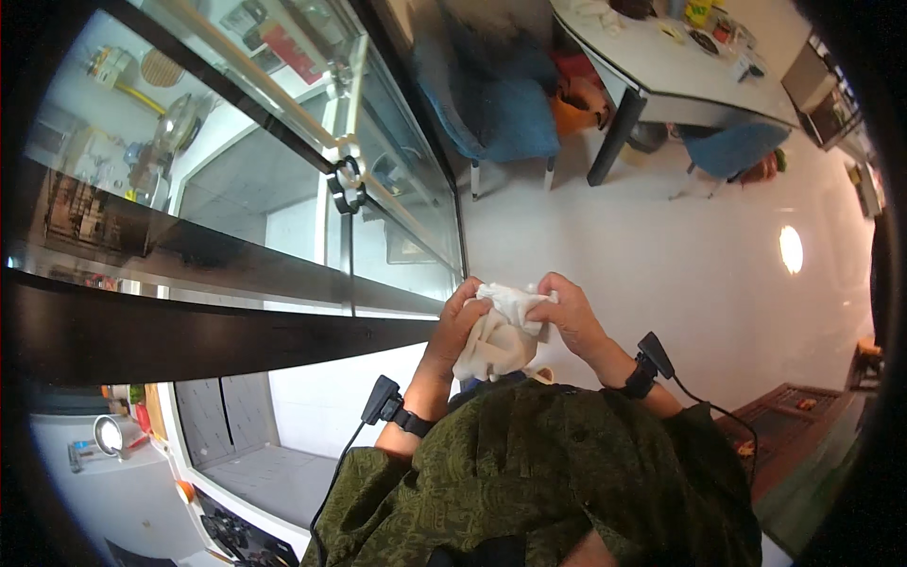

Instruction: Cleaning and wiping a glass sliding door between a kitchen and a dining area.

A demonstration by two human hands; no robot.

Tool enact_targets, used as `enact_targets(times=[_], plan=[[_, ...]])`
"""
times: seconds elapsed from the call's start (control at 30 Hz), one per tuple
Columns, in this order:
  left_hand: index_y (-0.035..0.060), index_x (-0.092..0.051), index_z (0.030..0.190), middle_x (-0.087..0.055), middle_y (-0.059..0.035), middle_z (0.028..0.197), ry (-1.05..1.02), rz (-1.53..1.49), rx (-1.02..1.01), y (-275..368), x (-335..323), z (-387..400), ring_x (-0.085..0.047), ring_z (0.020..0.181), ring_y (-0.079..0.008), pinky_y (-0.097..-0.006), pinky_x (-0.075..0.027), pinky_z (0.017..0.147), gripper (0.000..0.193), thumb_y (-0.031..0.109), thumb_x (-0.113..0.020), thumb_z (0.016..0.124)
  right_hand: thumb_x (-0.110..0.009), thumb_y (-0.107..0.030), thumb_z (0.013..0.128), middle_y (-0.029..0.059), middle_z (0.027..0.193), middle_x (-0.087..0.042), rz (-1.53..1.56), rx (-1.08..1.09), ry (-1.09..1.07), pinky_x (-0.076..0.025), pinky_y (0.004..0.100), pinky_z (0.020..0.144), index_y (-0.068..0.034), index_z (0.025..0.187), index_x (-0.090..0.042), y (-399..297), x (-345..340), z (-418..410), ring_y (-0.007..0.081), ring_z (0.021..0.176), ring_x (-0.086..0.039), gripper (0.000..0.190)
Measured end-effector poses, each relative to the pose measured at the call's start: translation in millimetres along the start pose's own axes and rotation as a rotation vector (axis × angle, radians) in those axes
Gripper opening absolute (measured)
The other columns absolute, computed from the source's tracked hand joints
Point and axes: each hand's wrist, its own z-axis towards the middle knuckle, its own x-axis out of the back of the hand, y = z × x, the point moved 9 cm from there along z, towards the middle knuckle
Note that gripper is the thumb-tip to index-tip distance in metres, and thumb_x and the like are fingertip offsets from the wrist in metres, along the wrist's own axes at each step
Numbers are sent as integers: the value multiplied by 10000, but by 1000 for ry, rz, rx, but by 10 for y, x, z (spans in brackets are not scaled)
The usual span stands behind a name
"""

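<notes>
A crumpled white cloth (pixel 498 344) is held between my two hands in front of my chest. My left hand (pixel 464 315) grips its left edge, the fingers curled over the top. On the other side my right hand (pixel 567 312) pinches the upper right part of the cloth between thumb and fingers. The lower folds hang toward my green patterned shirt (pixel 538 461). Each wrist wears a black strap with a small device and a cable.
Close on my left stands a dark-framed glass sliding door (pixel 283 333), with a kitchen behind it. Ahead are a blue chair (pixel 496 106) and a white table (pixel 680 71) bearing dishes and packets. A carved wooden piece of furniture (pixel 786 425) is at the lower right.
</notes>
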Motion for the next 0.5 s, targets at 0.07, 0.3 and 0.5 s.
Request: enact_targets(times=[0.07, 0.3, 0.5], plan=[[64, -512, 958, -534, -10, 833, 13, 92, -10, 148, 72, 33, -499, 774, -79, -209, -412, 690, 160, 109, -513, 805, -645, -83, 656, 51, 800, -578, -70, 132, 186, -439, 293, 645, -52, 849, -466, -45, 202, 139, 137, 738, -550, 265], [39, -521, 847, -520, -3, 770, 236, 406, -152, 359, 739, 145, -485, 764, -76, -219, -396, 652, 84, 85, -529, 777, -602, -99, 686, 133, 642, -546, -751, 304, 300, -445, 325, 595, -22, 838, -538, -497, 34, 629, 236, 600, -560, 182], [41, -502, 791, -481, -7, 690, 332, 589, -359, 410, 1104, 72, -463, 715, -95, -233, -390, 644, 58, 94, -523, 801, -579, -121, 712, 151, 691, -581, -477, 327, 504, -436, 349, 607, -24, 831, -533, -611, 322, 1188, 241, 625, -554, 160]])
